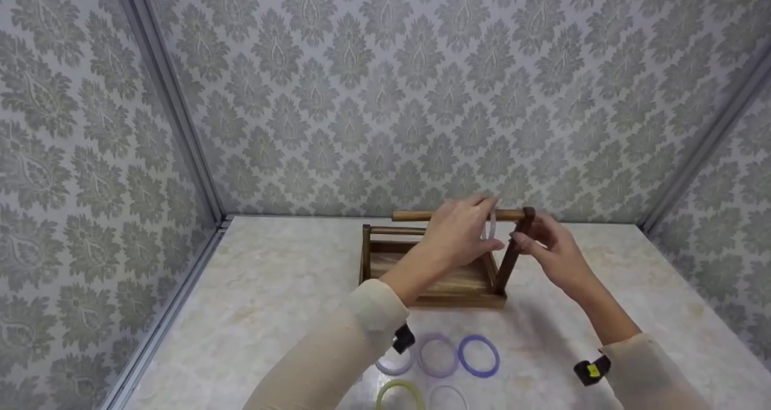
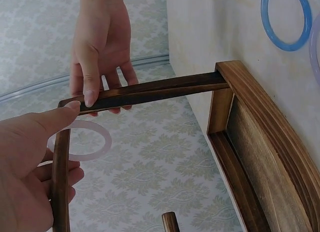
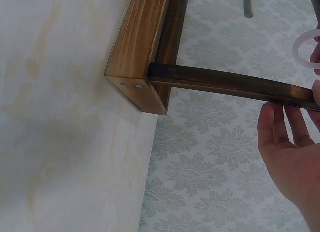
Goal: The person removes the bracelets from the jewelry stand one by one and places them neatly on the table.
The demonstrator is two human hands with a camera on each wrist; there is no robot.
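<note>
A brown wooden rack stands on the table, with a tray-like base, an upright post at its right and a top bar whose left end is free. Round the bar, near the post, sits a pale translucent bangle. My left hand holds this bangle, thumb reaching to the rack's corner and fingers curled behind the bar. With thumb in front and fingers behind, my right hand grips the post's upper part; the right wrist view shows its fingertips against the wood.
In front of the rack lie several bangles: a blue one, a lilac one, a pale one partly behind the left sleeve, a yellow-green one and a clear one. A patterned wall rises behind the table.
</note>
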